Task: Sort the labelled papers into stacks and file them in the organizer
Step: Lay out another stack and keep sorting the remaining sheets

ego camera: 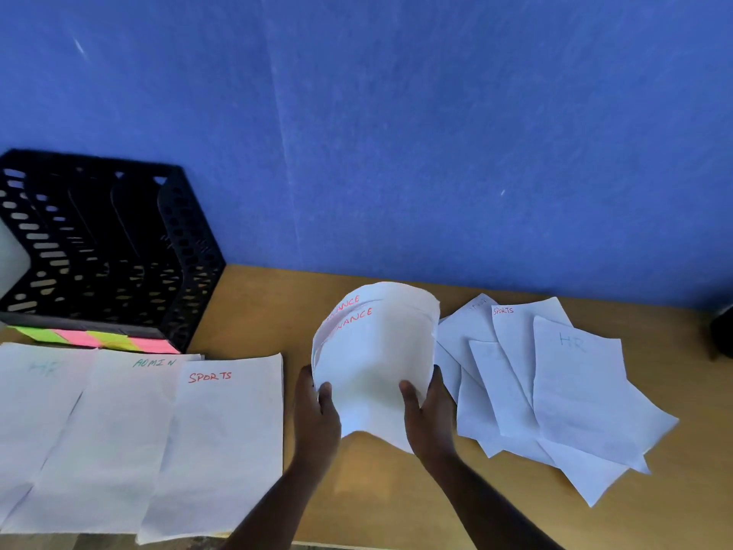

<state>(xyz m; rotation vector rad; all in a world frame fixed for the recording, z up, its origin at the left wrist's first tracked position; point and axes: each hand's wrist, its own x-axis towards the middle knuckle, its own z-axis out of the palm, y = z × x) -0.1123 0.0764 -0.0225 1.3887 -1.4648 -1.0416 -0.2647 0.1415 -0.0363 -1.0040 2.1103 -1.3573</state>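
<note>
Tabletop (pixel 258 311): tan wood-look surface, running left to right across lower view. Blue wall (pixel 396 133) directly behind, meeting the tabletop's back edge; faint vertical creases and pale scuffs on it. Dark object (pixel 722 335) at far right edge, on tabletop, cut off, cannot be identified.

Bare worktop (pixel 254 311) opens between the black organizer (pixel 99 248) and the curled FINANCE sheets (pixel 377 351) my hands (pixel 317 414) hold, running back to the blue wall (pixel 396 133). A strip in front of me, between my forearms, is free too. On my left, three stacks (pixel 139 430) lie edge to edge right up to the organizer's front. On my right, a loose fan of papers (pixel 555 391) covers the surface. A dark object (pixel 722 331) at the far right edge may block that corner; I can't make it out.
</note>
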